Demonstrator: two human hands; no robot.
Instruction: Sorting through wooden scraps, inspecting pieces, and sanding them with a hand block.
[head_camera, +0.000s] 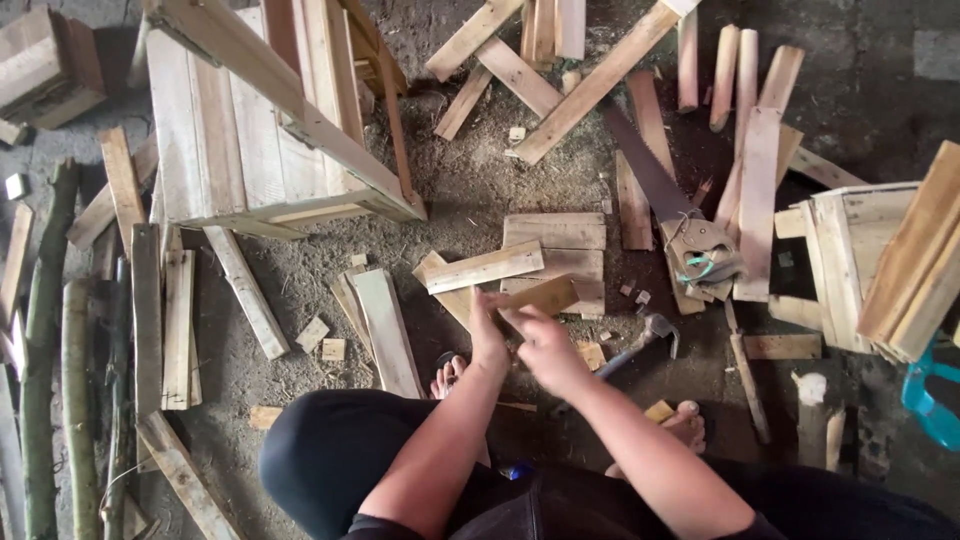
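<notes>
Soft, even daylight, rather dim; shadows are weak, the moving hands slightly blurred, frame edges bend outward.

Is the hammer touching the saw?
Apart. The head view shows bare dirt floor between the hammer and the saw.

Both hands meeting on a short wooden slat (545, 295), left hand (488, 335) beside right hand (545, 350), hammer (640, 340) just right, handsaw (665, 205) beyond, wooden crate (250, 130) far left
</notes>
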